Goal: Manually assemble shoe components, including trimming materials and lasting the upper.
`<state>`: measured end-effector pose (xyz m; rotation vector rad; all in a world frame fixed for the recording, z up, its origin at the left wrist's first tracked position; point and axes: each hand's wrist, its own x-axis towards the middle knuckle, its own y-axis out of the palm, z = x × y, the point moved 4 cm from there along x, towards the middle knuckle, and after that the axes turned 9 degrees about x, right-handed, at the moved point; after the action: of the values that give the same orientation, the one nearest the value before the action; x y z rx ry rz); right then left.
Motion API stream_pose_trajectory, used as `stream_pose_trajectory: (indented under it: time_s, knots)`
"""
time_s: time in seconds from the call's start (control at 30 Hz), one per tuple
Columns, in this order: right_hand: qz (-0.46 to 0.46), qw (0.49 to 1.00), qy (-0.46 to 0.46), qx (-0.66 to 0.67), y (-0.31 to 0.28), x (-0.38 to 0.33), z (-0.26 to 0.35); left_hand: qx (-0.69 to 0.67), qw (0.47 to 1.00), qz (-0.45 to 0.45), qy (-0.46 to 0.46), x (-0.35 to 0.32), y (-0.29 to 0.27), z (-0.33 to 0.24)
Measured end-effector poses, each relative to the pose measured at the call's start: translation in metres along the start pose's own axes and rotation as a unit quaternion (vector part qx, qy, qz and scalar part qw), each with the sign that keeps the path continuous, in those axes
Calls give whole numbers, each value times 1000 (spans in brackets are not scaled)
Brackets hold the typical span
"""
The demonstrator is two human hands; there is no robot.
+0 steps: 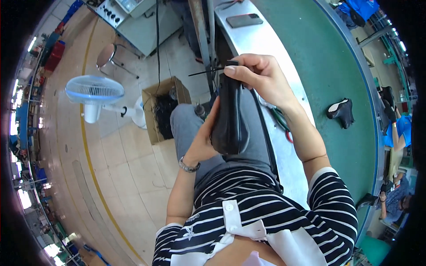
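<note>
Factory floor, looks like a footwear assembly line. Evidence: long green conveyor belt [337,66] with a rounded metal edge, a black shoe upper with white lining [341,112] lying on it, and other seated workers along its far side. Grey machine cabinet with black knobs [128,20] behind. Yellow lane line [88,146] painted on the tiled floor, white-and-blue pedestal fan [94,91], open cardboard box of black parts [162,111], round metal stool [106,54].
</note>
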<state>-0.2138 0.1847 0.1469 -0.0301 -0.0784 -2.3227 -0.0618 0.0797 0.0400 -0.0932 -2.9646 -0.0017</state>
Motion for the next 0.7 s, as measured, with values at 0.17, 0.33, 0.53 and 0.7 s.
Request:
stream_pose_trajectory:
  time_s: [0.17,0.33,0.53,0.7]
  knots:
    - [28,999,10,-45,13,3,-33,-9,998,-45,-36,-23,-3,26]
    - [-61,997,-42,18,6,-7,-47,1,996,-72,-60,-36,1,30]
    - [71,993,-77,55,7,-77,-27,-101,938,-197,-265,-99,-19,66]
    - [328,845,-131,402,73,-105,31,-178,887,-326,-275,-125,-50,55]
